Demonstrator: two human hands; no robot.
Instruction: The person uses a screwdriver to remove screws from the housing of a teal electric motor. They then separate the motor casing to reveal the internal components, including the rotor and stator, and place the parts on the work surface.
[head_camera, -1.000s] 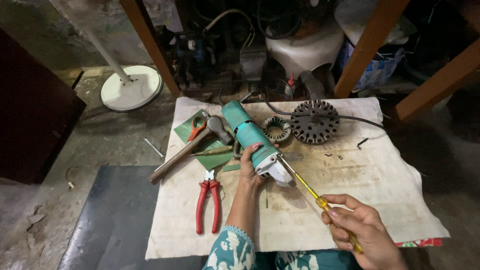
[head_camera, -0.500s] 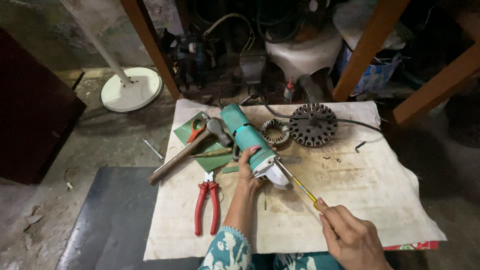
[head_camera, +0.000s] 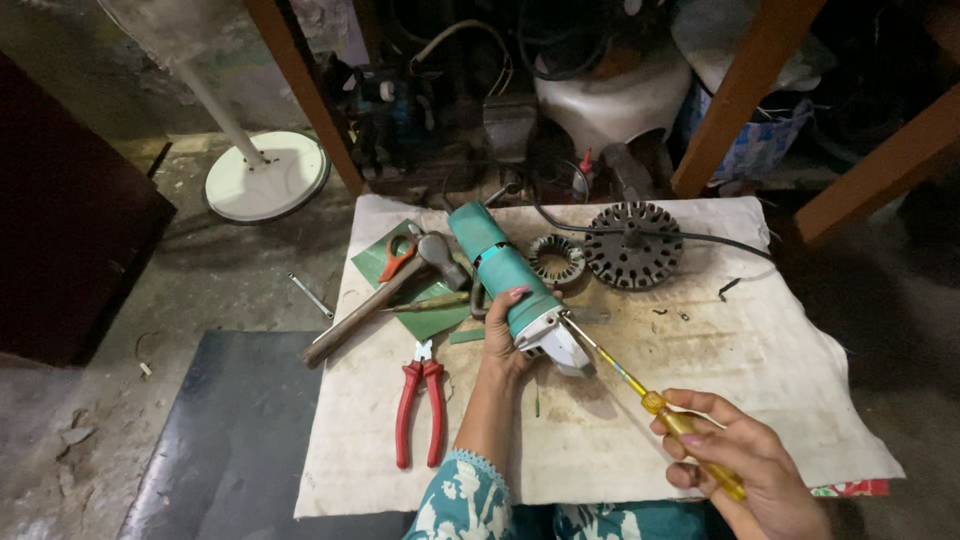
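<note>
Angle grinder (head_camera: 505, 280): lying on the bench (head_camera: 780, 370), left hand (head_camera: 505, 335) gripping its grey head.
Screwdriver (head_camera: 650, 400): right hand (head_camera: 735, 465) clasping the yellow handle.
Change: tip now meeting the head; a second ago lower.
Surroundings: red pliers (head_camera: 420, 410), hammer (head_camera: 385, 295) lying alongside.
</note>
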